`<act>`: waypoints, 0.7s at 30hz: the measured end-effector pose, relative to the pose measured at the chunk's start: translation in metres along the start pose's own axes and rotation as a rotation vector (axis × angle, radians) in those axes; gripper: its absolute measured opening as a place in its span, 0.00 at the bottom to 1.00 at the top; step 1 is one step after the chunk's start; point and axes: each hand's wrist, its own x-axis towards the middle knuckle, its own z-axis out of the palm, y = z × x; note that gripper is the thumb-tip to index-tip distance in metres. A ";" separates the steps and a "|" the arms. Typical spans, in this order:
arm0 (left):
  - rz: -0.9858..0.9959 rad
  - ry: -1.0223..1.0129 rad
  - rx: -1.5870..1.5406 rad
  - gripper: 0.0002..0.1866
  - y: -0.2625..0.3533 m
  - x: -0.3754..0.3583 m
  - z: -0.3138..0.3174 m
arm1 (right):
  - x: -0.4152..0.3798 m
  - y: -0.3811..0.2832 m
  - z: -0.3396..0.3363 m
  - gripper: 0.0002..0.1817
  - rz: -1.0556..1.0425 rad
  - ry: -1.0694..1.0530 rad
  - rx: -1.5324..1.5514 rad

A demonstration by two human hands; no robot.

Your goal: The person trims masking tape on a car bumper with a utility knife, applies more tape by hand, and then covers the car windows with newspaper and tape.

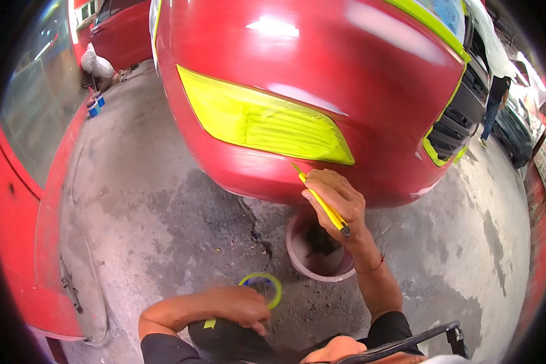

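Note:
My right hand (335, 203) is closed round a yellow utility knife (324, 206), its tip just below the lower edge of the yellow-green masking (267, 124) on the red car bumper (249, 167). Low in the view, my left hand (246, 308) is beside a roll of yellow-green tape (275, 291); its fingers are blurred, and whether it grips the roll is unclear. A small piece of tape (210, 323) lies on the dark clothing below my left forearm.
Under the bumper a round pink bucket (295, 258) stands on the concrete floor. More masking edges the grille (455, 130) at right. A person (496, 103) stands near a dark car at far right. Blue cans (93, 108) and a white bag (101, 65) are at upper left.

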 end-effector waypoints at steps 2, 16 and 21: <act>-0.015 -0.130 -0.194 0.25 -0.003 -0.006 -0.002 | 0.001 0.000 0.006 0.13 0.007 0.007 0.000; 0.041 -0.003 -0.118 0.23 -0.022 -0.005 -0.006 | 0.014 -0.012 0.015 0.16 -0.015 -0.088 -0.085; 0.066 0.016 -0.124 0.23 -0.023 -0.001 -0.005 | 0.016 -0.013 0.012 0.16 0.010 -0.106 -0.079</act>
